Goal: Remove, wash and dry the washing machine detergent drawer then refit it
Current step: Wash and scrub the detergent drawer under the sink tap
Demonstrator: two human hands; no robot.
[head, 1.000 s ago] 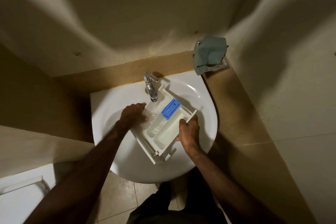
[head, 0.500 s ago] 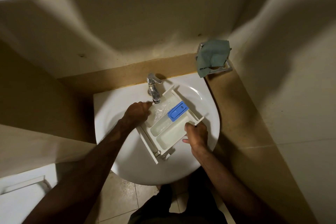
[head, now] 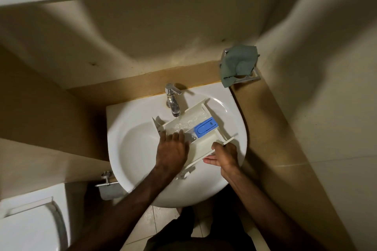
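A white plastic detergent drawer (head: 201, 145) lies slanted across the bowl of a round white ceramic washbasin (head: 132, 149), with a blue plastic insert (head: 205, 126) in its middle compartment. Water from the chrome tap (head: 172, 101) falls into the far compartment. The left hand (head: 172, 151) lies flat over the drawer's near-left part, fingers straight. The right hand (head: 223, 156) holds the drawer's front panel at its right edge, seemingly pinching it. A grey-green cloth (head: 237, 66) hangs over a metal wall holder (head: 254, 75) beyond the basin.
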